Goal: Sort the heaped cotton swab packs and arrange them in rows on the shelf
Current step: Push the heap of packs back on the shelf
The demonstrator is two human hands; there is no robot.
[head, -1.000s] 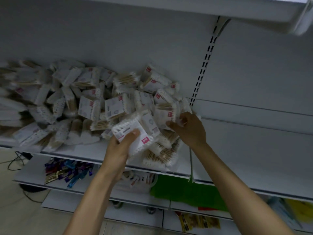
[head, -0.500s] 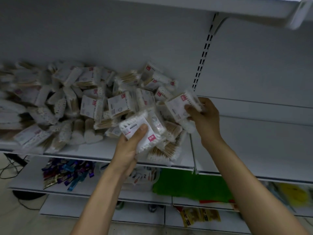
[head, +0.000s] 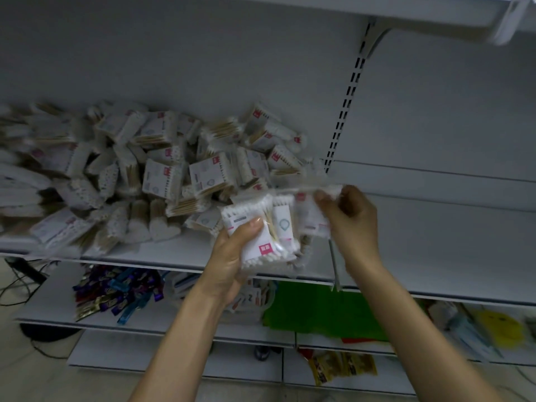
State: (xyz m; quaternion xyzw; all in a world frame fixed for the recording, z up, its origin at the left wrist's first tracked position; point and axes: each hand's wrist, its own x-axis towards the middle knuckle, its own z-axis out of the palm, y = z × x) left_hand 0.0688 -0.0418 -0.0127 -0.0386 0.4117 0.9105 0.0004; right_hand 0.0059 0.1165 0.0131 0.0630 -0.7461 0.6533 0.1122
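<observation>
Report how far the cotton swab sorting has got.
Done: no tidy row shows on the shelf yet. In hand: the left hand grips a small stack of packs; the right hand pinches another pack beside it. Left: nearly everything, the heap lies jumbled on the shelf.

Right bay of shelf point(head: 435, 236): bare board from front lip to back wall, you can pass here | left bay: heap of cotton swab packs point(head: 162, 175) blocks it from back wall almost to lip, thin front strip free | slotted upright point(head: 345, 105) and bracket point(head: 374, 42) stand between bays | upper shelf point(head: 377, 13) caps your reach overhead
</observation>
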